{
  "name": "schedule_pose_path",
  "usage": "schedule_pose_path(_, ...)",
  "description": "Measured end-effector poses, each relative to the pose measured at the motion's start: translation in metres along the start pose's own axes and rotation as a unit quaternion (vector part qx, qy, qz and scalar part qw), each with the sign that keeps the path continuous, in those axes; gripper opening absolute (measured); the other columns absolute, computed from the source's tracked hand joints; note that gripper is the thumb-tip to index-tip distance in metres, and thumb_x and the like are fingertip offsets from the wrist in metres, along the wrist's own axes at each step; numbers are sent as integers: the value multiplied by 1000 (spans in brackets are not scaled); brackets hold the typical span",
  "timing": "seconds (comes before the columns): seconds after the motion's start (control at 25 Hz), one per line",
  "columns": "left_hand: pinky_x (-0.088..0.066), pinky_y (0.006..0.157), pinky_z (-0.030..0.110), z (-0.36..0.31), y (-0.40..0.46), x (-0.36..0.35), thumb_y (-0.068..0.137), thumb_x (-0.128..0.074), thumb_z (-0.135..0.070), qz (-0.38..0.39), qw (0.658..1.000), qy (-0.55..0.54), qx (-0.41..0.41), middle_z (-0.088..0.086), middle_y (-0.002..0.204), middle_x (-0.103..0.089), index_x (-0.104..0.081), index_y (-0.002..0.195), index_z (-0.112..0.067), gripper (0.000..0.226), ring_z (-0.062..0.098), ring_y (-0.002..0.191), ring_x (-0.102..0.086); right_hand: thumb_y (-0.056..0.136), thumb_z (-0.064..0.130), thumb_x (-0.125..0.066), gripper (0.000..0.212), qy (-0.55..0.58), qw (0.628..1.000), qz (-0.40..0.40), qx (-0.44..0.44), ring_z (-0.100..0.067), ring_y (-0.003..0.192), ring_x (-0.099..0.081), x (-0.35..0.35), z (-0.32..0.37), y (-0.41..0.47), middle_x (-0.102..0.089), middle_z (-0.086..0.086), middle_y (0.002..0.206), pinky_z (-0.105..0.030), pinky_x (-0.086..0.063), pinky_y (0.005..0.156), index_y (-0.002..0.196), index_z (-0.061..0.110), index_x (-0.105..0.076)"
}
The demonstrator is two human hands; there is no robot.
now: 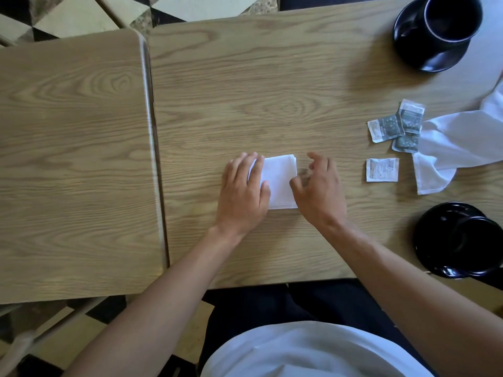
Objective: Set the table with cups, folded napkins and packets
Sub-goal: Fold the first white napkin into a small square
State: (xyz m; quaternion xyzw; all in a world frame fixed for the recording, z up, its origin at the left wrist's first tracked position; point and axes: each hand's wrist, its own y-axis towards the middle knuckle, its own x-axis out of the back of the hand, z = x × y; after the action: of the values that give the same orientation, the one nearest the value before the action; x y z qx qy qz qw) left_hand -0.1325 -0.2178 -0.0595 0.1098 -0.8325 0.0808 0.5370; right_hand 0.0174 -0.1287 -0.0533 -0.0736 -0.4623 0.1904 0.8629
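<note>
Pressing my flat left hand [243, 192] on the folded napkin [280, 180], right hand [317, 187] loosely curled, holding nothing, wood-grain table [245, 91], checkered floor [54, 17] at eleven o'clock.

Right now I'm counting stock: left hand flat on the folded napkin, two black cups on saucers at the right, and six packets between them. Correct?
Not quite: the head view shows four packets, not six. The left hand does lie on the folded napkin, with black cups at the right.

A café or diner is showing here: two light wood-laminate tables [245, 91] are standing edge to edge over a black-and-cream checkered tile floor [68, 17], with black glazed cups on matching saucers [432, 34] sitting out.
</note>
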Motion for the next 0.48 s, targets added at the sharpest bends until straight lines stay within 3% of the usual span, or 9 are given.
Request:
schedule_pose_path(0.08,-36,111,50,-6,19,6,88,-54,-7,26,1000,10,11,20,137,-57,-54,137,4,50,40,130,-50,84,40,-56,39,-43,996,40,-73,-25,104,-61,4,8,3,-65,-2,111,-35,-45,78,116,18,-58)
schedule_pose_path(0.16,-41,103,45,-11,34,10,85,-52,-8,82,996,30,19,17,128,-59,-56,135,0,50,37,118,-53,85,43,-56,32,-99,989,87,-72,-28,96,-62,6,13,0,-65,-3,101,-36,-45,74,101,17,-59)
schedule_pose_path(0.32,-42,91,41,-10,51,11,88,-51,-18,147,985,88,11,10,117,-57,-59,126,-8,41,31,108,-50,82,30,-65,37,-92,985,120,-80,-32,105,-53,-2,18,-9,-58,-10,111,-34,-33,77,111,9,-56)
schedule_pose_path(0.48,-44,87,43,0,44,12,88,-53,-24,157,985,58,31,10,109,-58,-61,114,-9,31,30,101,-52,82,16,-65,33,-11,993,113,-45,-31,107,-49,-5,20,-13,-52,-3,104,-29,-28,82,112,7,-55)
